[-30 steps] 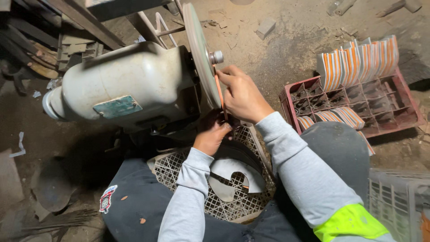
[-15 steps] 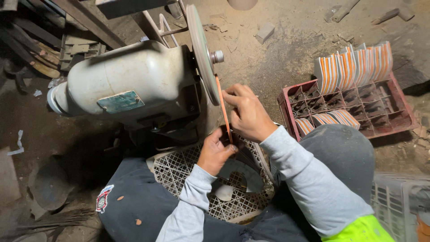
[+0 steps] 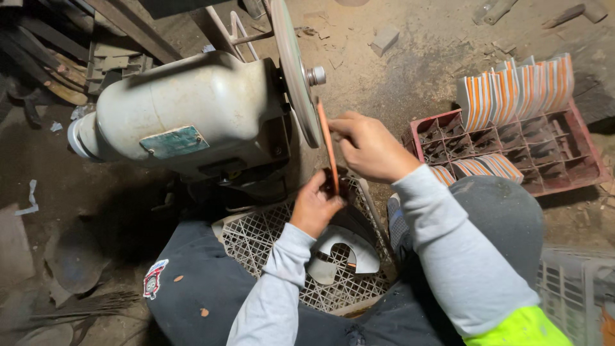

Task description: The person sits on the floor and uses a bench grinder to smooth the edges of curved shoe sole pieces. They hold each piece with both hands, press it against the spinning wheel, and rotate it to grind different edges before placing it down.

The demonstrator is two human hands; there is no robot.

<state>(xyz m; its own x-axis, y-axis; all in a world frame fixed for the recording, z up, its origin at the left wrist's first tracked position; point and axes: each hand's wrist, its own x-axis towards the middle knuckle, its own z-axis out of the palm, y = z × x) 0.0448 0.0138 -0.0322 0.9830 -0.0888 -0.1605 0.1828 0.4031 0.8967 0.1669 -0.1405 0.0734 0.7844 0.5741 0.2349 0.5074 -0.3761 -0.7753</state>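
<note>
Orange and thin, the flat blade-like piece (image 3: pixel 328 147) stands near the centre of the frame, seen edge-on, its long axis running from upper left down to lower right, almost vertical in the picture. Its top end lies just beside the face of the grey grinding disc (image 3: pixel 295 70), to the disc's right; whether metal touches the disc cannot be told. The right hand (image 3: pixel 371 146) pinches the piece's upper part between fingertips and thumb, from the right. The left hand (image 3: pixel 315 206) closes around the lower end from below, so both hands are clamped on the same piece, the right one nearer the disc.

The disc sits on the shaft of a rounded, cream-painted motor housing (image 3: pixel 186 115), scuffed and dusty, filling the upper left. Below the hands a pale plastic lattice crate (image 3: pixel 256 240) holds curved, whitish metal blanks (image 3: pixel 346 247). At the upper right a red compartmented crate (image 3: pixel 564 173) carries a row of orange-and-white striped pieces (image 3: pixel 519 90), upright on gritty dirt floor (image 3: pixel 416 70).
</note>
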